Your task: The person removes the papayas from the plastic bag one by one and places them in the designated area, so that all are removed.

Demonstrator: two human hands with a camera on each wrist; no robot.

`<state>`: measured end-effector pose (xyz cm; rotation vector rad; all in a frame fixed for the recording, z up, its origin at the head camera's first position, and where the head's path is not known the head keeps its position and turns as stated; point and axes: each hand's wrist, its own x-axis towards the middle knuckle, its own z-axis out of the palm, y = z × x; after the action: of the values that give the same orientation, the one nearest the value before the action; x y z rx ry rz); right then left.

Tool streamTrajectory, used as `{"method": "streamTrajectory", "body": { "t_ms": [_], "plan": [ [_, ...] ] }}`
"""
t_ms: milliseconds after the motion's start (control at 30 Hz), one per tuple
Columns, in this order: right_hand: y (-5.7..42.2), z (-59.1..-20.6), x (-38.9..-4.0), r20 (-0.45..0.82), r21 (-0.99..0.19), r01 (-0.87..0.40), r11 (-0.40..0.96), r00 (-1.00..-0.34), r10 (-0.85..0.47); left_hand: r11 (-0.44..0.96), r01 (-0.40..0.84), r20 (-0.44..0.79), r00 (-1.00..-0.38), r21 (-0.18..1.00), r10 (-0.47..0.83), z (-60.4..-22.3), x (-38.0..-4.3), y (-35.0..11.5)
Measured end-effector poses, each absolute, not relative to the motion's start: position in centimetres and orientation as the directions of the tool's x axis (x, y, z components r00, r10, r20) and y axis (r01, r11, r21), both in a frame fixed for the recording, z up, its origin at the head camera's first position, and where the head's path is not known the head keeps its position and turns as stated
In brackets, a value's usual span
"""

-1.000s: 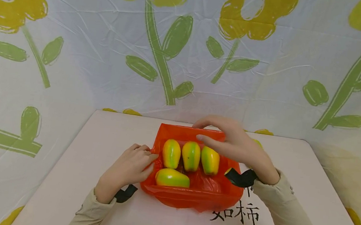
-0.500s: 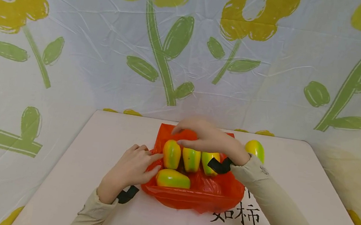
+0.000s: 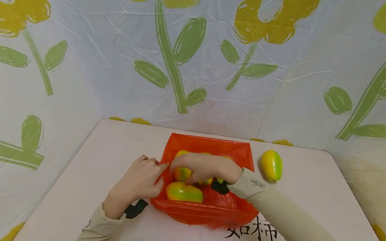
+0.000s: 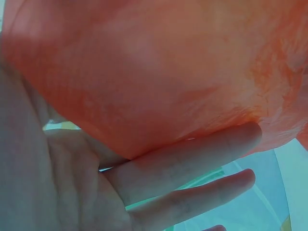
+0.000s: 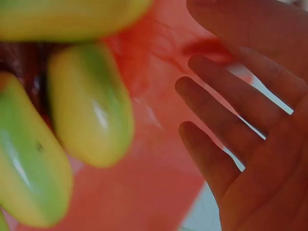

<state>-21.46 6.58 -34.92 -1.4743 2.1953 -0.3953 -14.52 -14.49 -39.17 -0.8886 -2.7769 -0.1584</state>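
Note:
A red plastic bag (image 3: 218, 217) lies spread open on the table, with several glossy yellow-green mangoes inside. One mango (image 3: 189, 193) lies sideways near the bag's front; the others stand in a row behind it, mostly hidden by my right hand (image 3: 206, 166). That hand reaches over the row to the left mango (image 3: 182, 173), thumb and fingers pointing down. In the right wrist view its fingers (image 5: 207, 103) are spread and fairly straight, beside the same mango (image 5: 91, 106) with a gap between. My left hand (image 3: 139, 177) holds the bag's left edge, its fingers (image 4: 192, 154) extended along the outside.
Another mango (image 3: 271, 166) stands on the table to the right of the bag. Black written characters (image 3: 252, 229) mark the pale tabletop (image 3: 113, 143) at the front right. A white cloth (image 3: 117, 30) with printed yellow flowers and green leaves hangs around the table.
My right hand has moved left from above the right side of the bag and down over the left mango. The mango on the table has come into full view. My left hand stays at the bag's edge.

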Motion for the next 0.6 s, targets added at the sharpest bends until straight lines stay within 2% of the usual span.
{"method": "streamTrajectory", "body": {
  "t_ms": [200, 400, 600],
  "plan": [
    [5.9, -36.7, -20.8, -0.300, -0.436, -0.813, 0.387, -0.274, -0.914, 0.810, 0.585, 0.229, -0.794, 0.042, 0.563, -39.1, -14.5, -14.5],
    [6.0, -37.2, -20.5, -0.346, -0.428, -0.790, 0.439, -0.306, -0.887, 0.805, 0.592, 0.233, -0.788, 0.032, 0.570, -39.1, -14.5, -14.5],
    [5.7, -37.7, -20.1, -0.398, -0.368, -0.801, 0.473, -0.324, -0.858, 0.806, 0.591, 0.227, -0.790, 0.033, 0.570, -39.0, -14.5, -14.5]
  ]
}}
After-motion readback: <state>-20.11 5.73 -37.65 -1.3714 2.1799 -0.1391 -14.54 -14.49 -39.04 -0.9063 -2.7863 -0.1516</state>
